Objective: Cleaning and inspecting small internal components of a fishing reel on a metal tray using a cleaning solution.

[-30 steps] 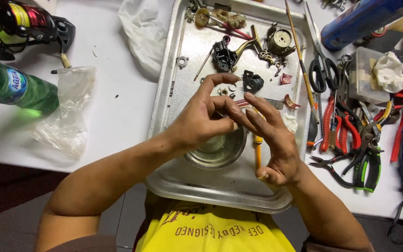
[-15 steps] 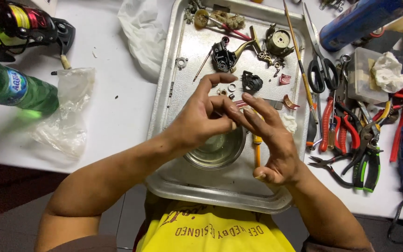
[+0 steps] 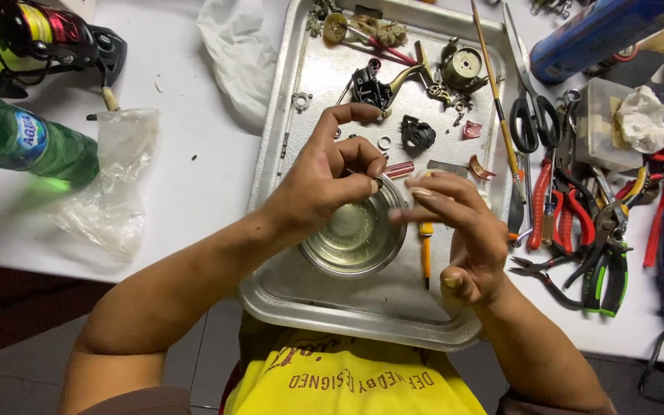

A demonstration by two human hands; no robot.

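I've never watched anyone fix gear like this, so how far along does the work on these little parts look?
Done: small parts lie taken apart and spread over the metal tray. In hand: the left hand pinches a tiny dark piece over the round metal bowl; the right hand is open beside it. Left: the loose parts are unassembled, and another reel sits whole.

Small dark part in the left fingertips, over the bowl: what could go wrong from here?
The left hand pinches the small dark part by fingertips only; it could slip into the liquid in the metal bowl. The loose rings lie unsecured on the tray; a knock from the right hand could scatter them.
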